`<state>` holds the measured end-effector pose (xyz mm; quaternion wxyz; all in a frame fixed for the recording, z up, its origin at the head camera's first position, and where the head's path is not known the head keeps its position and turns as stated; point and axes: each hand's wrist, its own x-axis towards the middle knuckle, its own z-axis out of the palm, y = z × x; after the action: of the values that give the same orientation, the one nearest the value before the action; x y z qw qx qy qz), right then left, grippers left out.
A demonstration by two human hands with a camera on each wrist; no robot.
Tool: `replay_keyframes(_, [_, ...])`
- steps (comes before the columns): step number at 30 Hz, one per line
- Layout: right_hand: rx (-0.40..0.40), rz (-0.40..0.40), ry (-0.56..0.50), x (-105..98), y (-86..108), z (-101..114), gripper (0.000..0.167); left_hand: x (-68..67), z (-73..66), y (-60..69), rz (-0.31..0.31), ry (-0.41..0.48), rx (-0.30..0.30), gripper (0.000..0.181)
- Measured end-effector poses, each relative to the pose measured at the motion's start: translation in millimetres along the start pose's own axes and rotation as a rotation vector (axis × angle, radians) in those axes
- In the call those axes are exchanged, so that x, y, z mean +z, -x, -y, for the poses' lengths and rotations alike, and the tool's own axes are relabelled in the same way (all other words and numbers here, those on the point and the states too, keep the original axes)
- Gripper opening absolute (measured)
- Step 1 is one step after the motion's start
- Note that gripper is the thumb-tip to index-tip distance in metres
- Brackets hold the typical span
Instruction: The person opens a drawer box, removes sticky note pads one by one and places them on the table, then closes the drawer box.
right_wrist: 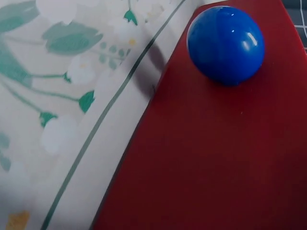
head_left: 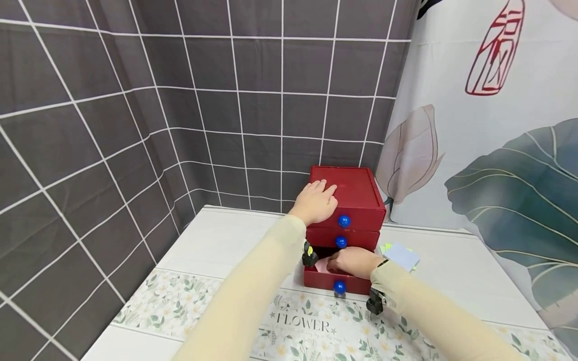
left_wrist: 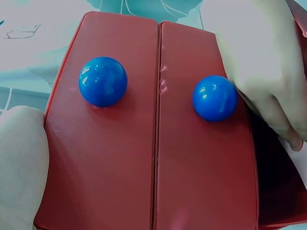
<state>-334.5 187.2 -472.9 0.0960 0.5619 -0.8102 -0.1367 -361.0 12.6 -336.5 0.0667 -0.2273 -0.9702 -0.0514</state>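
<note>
A red three-drawer box (head_left: 349, 188) with round blue knobs stands against the back wall. My left hand (head_left: 314, 202) rests on its top with the fingers spread, by the left edge. The bottom drawer (head_left: 322, 281) is pulled out, while the upper two are closed. My right hand (head_left: 354, 261) reaches down into that drawer, its fingers curled at a pink sticky note (head_left: 321, 265). The left wrist view shows those fingertips on the pale note (left_wrist: 298, 160); part of it is hidden. In the right wrist view only the red drawer front and its blue knob (right_wrist: 226, 45) appear.
Blue and green sticky notes (head_left: 402, 256) lie on the table right of the box. A white table cover (head_left: 217, 240) with a floral band lies beneath. Dark gridded cloth (head_left: 253, 115) hangs behind and to the left, and a leaf-patterned curtain (head_left: 451, 150) at the right.
</note>
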Motion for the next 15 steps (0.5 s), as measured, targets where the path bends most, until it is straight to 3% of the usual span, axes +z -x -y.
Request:
replay_keyframes(6, [0.032, -0.002, -0.017, -5.0, 2.6, 2.7, 0.014, 3.0, 0.6, -0.6, 0.001, 0.006, 0.002, 0.057])
replay_keyframes(12, [0.155, 0.010, -0.205, -9.3, 9.2, 1.6, 0.037, 2.4, 0.8, -1.4, -0.011, -0.005, 0.001, 0.057])
replay_keyframes(15, [0.217, -0.021, -0.308, -11.0, 14.2, 0.2, 0.032, 2.4, 1.0, -1.3, -0.011, 0.000, 0.000, 0.057])
